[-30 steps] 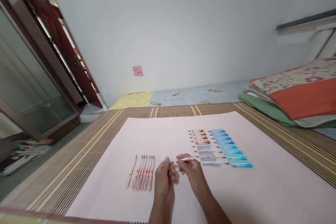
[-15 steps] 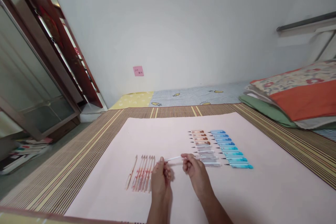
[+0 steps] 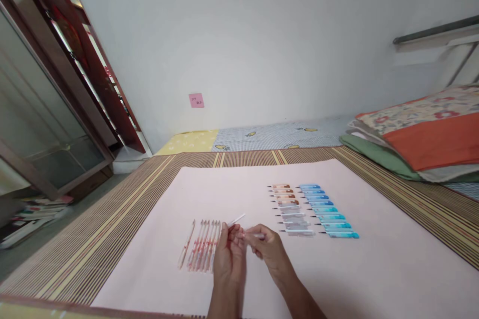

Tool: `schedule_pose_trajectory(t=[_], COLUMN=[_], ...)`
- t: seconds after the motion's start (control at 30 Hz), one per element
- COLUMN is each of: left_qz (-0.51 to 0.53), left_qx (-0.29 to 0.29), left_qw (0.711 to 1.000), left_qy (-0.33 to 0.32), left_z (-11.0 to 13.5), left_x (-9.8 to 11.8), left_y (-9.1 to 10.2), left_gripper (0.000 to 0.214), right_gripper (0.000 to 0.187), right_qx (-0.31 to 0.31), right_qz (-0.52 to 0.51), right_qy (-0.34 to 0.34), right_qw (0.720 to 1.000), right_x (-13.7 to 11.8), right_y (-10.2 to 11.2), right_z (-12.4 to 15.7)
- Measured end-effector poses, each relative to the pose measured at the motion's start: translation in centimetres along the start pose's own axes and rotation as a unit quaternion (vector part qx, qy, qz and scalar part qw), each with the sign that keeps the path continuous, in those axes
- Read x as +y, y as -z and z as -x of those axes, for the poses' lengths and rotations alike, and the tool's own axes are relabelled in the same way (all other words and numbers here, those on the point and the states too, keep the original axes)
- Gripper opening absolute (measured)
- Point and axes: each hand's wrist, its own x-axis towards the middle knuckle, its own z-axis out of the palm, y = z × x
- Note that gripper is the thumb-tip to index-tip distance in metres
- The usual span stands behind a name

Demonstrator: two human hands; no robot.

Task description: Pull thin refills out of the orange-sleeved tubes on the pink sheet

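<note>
My left hand point(image 3: 229, 254) pinches a thin white pen refill point(image 3: 236, 220) that points up and to the right. Close beside it, my right hand point(image 3: 266, 250) is closed on a clear pen barrel point(image 3: 258, 235). The two hands nearly touch above a pale pink sheet point(image 3: 374, 269). Just left of my left hand lies a row of several pink-patterned refills point(image 3: 204, 245). To the right lie a column of brown and clear pen parts point(image 3: 289, 208) and a column of blue pen parts point(image 3: 326, 210).
The pink sheet lies on a striped woven mat point(image 3: 112, 219). Folded bedding and a pillow point(image 3: 422, 134) are stacked at the right. A glass-doored cabinet point(image 3: 45, 109) stands at the left with magazines point(image 3: 33, 212) on the floor. A pink sticky note point(image 3: 196, 100) is on the wall.
The pen held level between both hands has come apart. My left hand now holds the refill tilted upward, and my right hand has drawn in to the left with the barrel.
</note>
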Motion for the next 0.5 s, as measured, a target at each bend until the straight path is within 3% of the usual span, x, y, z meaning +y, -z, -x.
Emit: schedule_pose_trajectory(t=[0.13, 0.27, 0.43, 0.5], left_qz=[-0.001, -0.009, -0.033, -0.047], left_qx=[0.000, -0.078, -0.124, -0.124], left_qw=[1.000, 0.996, 0.991, 0.991], left_qy=[-0.026, -0.037, -0.045, -0.034], left_z=[-0.3, -1.0, -1.7, -1.6], left_x=[0.0, 0.2, 0.9, 0.9], left_y=[0.2, 1.2, 2.2, 2.3], left_gripper=[0.035, 0.025, 0.031, 0.034], right_gripper=[0.041, 0.043, 0.035, 0.031], right_qx=[0.015, 0.019, -0.090, -0.102], right_qz=[0.047, 0.071, 0.137, 0.166], right_qy=[0.045, 0.026, 0.060, 0.074], right_qw=[0.998, 0.997, 0.985, 0.978], right_x=[2.2, 3.0, 0.6, -1.0], right_y=[-1.2, -2.0, -1.2, -0.7], right_z=[-0.2, 0.1, 1.2, 1.5])
